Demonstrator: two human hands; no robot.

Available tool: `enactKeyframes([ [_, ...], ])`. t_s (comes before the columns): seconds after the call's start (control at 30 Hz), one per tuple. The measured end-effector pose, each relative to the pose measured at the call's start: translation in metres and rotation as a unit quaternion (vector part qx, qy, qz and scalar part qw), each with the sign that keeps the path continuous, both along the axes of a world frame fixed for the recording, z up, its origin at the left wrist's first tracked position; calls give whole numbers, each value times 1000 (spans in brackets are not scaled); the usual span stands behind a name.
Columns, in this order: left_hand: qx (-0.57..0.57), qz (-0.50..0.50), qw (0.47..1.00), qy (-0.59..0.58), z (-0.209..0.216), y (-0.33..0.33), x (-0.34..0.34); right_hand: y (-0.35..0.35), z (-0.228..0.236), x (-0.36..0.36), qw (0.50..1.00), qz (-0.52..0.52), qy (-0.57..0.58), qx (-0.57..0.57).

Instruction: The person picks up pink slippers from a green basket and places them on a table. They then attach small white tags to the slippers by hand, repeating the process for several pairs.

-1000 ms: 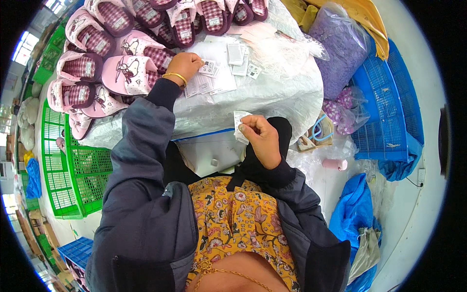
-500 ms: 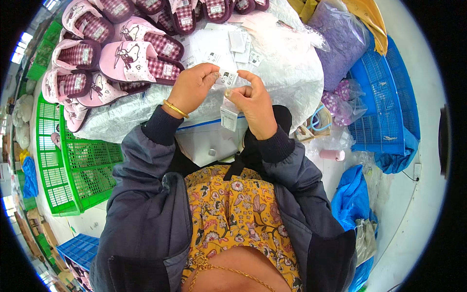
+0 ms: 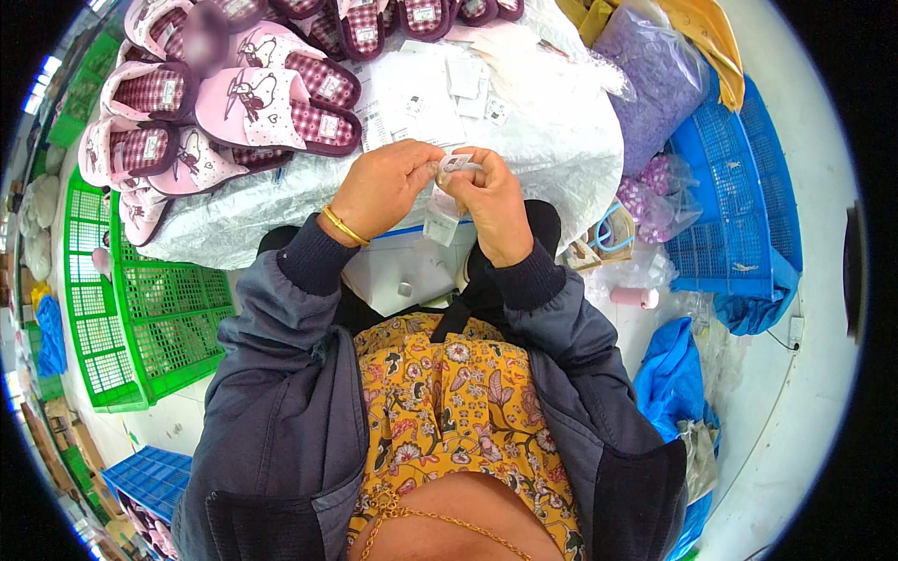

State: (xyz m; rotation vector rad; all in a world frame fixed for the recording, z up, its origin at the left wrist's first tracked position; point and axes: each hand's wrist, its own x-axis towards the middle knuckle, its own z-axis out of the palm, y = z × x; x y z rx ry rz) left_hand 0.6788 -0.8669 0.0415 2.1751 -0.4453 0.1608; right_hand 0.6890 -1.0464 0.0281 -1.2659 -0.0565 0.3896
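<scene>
A small strip of white printed labels [image 3: 441,227] is between my hands, just in front of the table's near edge. My right hand [image 3: 489,198] pinches it between thumb and fingers; its upper end curls over the fingers and its lower end hangs below. My left hand [image 3: 382,187] is closed, with thumb and fingertips meeting at the strip's left edge. Left of my hands lie pink slippers [image 3: 245,105] with dark soles and checked insoles, each insole bearing a white label. Beyond my fingers, white label sheets [image 3: 412,98] are spread on the table.
Silvery plastic sheeting [image 3: 552,159] covers the table. A green crate [image 3: 173,318] stands at the left, and blue crates [image 3: 730,224] at the right beside a bag of purple material [image 3: 645,70]. A pink roll [image 3: 634,297] and blue plastic [image 3: 669,374] lie low on the right.
My hands have come closer together and slightly nearer to me. The upper end of the label strip, flat and facing up before, is now tilted and curled.
</scene>
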Motion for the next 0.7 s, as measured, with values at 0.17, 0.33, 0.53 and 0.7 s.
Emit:
enactKeyframes([
  [0.17, -205, -106, 936, 267, -4, 16, 7, -8, -12, -6, 999, 37, 13, 9],
  [0.33, -200, -138, 927, 287, -17, 23, 5, -22, -20, -12, 991, 133, -1, -17],
  [0.53, -194, -65, 929, 310, -13, 20, 6, -34, -20, -12, 967, 62, -125, -212],
  [0.7, -211, -68, 928, 300, -17, 3, 0, -25, -18, -20, 967, 21, -164, -194],
])
